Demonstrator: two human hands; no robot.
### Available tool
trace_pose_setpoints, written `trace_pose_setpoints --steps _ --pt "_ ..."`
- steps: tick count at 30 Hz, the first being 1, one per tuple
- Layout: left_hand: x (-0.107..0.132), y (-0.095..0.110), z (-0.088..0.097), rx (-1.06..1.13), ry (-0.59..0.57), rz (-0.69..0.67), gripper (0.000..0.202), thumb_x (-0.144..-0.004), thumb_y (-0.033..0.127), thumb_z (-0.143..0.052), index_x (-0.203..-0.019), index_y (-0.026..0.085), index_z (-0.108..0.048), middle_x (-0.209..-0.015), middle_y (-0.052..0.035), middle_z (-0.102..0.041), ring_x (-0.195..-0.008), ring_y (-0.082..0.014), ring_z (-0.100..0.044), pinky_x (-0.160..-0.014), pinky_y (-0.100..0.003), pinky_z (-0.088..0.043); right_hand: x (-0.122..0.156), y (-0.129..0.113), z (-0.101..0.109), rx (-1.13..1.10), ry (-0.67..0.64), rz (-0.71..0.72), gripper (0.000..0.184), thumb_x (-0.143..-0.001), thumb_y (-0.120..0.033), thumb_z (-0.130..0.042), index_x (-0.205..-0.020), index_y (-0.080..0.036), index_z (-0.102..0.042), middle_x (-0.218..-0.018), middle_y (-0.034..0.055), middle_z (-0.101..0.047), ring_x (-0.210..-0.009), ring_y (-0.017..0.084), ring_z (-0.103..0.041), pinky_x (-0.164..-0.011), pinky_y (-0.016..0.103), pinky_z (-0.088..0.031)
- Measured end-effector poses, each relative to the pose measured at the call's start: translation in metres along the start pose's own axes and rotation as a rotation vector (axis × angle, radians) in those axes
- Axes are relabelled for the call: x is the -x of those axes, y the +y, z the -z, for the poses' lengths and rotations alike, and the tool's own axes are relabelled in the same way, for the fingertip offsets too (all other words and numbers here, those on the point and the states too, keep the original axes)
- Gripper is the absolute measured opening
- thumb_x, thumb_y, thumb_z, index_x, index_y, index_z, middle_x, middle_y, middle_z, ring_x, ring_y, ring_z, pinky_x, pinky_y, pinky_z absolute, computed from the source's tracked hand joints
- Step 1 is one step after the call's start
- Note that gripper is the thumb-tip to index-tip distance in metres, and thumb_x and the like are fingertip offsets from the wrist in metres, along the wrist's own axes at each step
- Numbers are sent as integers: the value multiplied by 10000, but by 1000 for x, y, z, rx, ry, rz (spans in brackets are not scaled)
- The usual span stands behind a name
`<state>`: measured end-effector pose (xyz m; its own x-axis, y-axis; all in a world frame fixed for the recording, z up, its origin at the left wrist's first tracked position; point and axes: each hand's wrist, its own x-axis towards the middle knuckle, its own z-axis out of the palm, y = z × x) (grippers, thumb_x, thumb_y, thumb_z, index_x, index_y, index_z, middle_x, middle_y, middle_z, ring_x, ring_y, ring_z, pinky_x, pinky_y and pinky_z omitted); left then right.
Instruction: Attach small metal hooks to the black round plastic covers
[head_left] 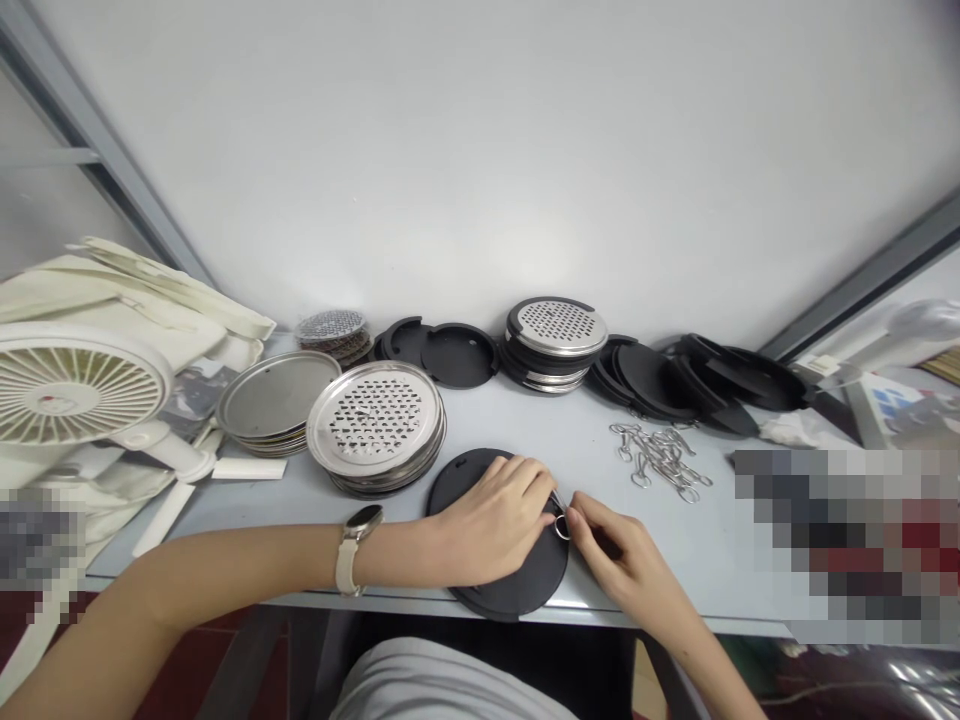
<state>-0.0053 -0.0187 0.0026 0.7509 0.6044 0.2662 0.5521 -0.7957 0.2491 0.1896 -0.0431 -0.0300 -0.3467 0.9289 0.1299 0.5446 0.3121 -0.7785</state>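
Fingers (534, 488) of the left hand (491, 525) lie curled on the black disc (517, 590) at the desk's (525, 425) near edge, lower centre; whether they grip anything is unclear. The right hand (626, 560) pinches a small metal ring (561, 528) at the disc's rim.

Head-worn view, tilted down, close over table (540, 420), edges seemingly warped

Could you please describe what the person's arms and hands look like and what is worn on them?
Both forearms are bare, with no sleeves or gloves in view. The left hand has a watch at the wrist, with a round pale metal case and a cream strap. The right hand wears nothing that shows.
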Motion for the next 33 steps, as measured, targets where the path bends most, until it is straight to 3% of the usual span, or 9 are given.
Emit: trace_pose_setpoints --steps 8,20,33 --pt "-1 1 0 -27 1 -4 161 -972 171 -371 -1098 126 -460 -1046 -102 -532 -980 -234 -489 -853 -371 -395 1 -2 -1 -7 -30 -9 352 -988 -359 -372 -677 -219 -289 -608 -60 -286 -549 115 -301 -514 235 -275" --pt "0 1 0 -97 -30 -23 139 -975 156 -363 -978 126 -499 -972 -80 -528 -917 -222 -478 -816 -357 -377 2 1 -1 -47 45 -45 356 -985 -380 -398 -688 -223 -283 -618 -63 -267 -559 115 -286 -522 240 -262" --pt "0 -1 -1 -32 -6 -64 140 -942 109 -387 -1025 138 -495 -955 -59 -553 -920 -202 -488 -826 -342 -366 3 4 -1 -41 20 -16 342 -995 -370 -374 -696 -218 -307 -628 -62 -278 -561 112 -291 -525 234 -263"
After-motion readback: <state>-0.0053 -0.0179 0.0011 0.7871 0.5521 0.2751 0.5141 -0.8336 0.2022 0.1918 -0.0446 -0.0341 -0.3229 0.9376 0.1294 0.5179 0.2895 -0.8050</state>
